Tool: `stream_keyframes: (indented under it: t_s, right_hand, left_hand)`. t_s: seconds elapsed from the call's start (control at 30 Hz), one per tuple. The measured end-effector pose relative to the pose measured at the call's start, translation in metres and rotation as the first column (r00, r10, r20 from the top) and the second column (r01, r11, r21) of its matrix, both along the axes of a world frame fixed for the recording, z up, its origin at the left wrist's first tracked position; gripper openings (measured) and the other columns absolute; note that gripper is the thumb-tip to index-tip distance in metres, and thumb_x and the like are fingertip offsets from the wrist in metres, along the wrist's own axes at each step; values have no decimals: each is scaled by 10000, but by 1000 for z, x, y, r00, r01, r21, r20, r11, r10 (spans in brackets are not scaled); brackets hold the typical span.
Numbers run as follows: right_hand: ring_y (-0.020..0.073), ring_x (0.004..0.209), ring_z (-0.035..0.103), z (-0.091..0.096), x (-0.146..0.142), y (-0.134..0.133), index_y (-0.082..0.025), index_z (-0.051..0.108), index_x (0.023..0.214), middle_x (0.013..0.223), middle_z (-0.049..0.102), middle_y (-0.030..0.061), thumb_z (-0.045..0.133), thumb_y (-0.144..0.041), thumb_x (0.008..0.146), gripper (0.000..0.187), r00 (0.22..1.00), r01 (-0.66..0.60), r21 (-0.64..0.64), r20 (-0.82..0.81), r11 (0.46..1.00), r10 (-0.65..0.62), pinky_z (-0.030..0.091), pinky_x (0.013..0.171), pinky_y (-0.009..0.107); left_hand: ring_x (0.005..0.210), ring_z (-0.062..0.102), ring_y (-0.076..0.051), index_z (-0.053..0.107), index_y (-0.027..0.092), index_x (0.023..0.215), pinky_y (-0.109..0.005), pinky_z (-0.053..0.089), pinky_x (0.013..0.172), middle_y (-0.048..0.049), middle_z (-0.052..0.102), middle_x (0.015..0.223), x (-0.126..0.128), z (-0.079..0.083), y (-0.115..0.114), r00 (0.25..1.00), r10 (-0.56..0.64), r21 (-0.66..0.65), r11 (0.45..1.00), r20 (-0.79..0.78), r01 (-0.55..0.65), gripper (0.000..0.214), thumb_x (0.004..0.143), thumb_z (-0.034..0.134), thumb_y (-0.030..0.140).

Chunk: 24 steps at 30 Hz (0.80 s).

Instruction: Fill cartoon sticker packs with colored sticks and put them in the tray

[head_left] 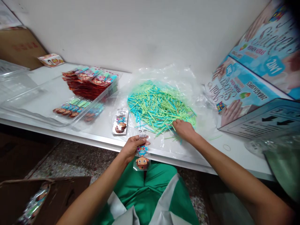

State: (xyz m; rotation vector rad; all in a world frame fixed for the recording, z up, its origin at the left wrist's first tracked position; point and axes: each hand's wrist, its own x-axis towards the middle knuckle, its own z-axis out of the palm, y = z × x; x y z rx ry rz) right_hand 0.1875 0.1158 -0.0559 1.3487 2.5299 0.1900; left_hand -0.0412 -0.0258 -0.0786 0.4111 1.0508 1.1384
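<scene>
Centrally, low in the frame, I watched from afar a cartoon-faced packet (142, 163) hang from the left hand (130, 148), its upper part pinched between thumb and fingers. Above and right lay a pile of green and blue sticks (159, 106); the right hand (184, 128) bent its fingers to the lower edge, and I couldn't tell whether they had closed on any. I judged this to be stick-picking, calling next for a fine, separating pinch. Both forearms slanted inward from the lower corners.

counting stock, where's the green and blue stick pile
Head view, just right of centre: the stick pile lies on clear plastic, right hand at its near edge.
</scene>
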Motion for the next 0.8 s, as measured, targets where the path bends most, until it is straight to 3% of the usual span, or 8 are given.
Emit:
stream_keyframes:
  t_s: [0.13, 0.27, 0.47, 0.63, 0.8]
  right_hand:
    - [253, 881, 597, 10, -9, 31, -111, 522, 1087, 1040, 582, 177, 288, -254, 921, 320, 996, 64, 11, -60, 998, -64, 431, 695, 318]
    - [252, 897, 593, 24, -12, 57, -93, 529, 1072, 1018, 595, 186, 233, -277, 929, 377, 987, 118, 0, -106, 993, -118, 422, 725, 317]
    - [328, 1031, 512, 34, -19, 69, -73, 513, 1069, 1098, 545, 228, 271, -360, 916, 406, 960, 167, 59, -237, 984, -149, 390, 818, 405]
    - [289, 846, 580, 31, -21, 75, -59, 395, 1139, 950, 601, 209, 262, -286, 917, 345, 867, 235, -83, -432, 968, -248, 408, 708, 354]
    - [252, 744, 575, 18, -19, 80, -111, 397, 1070, 859, 591, 147, 206, -365, 938, 344, 745, 246, -60, -626, 967, -229, 414, 647, 349]
  left_hand:
    - [515, 575, -87, 648, 76, 935, -165, 411, 460, -67, 679, 687, -3, -5, 2, 1000, -14, -4, 1000, 3, 14, 316, 662, 728, 213]
    - [512, 573, -87, 643, 73, 926, -159, 405, 442, -68, 676, 679, -4, -3, 3, 1000, -6, -15, 1000, 9, 6, 301, 662, 724, 194]
    - [519, 579, -92, 634, 73, 940, -165, 418, 447, -76, 684, 700, -4, -2, 2, 999, 16, -40, 999, 28, -15, 312, 662, 722, 184]
    - [512, 577, -92, 639, 82, 928, -166, 413, 450, -67, 684, 691, -4, -3, 1, 999, 24, -39, 999, 27, -23, 303, 656, 725, 184]
    - [503, 567, -85, 641, 93, 925, -166, 404, 449, -64, 684, 698, -4, -1, 1, 999, 26, -34, 999, 35, -25, 307, 653, 732, 202]
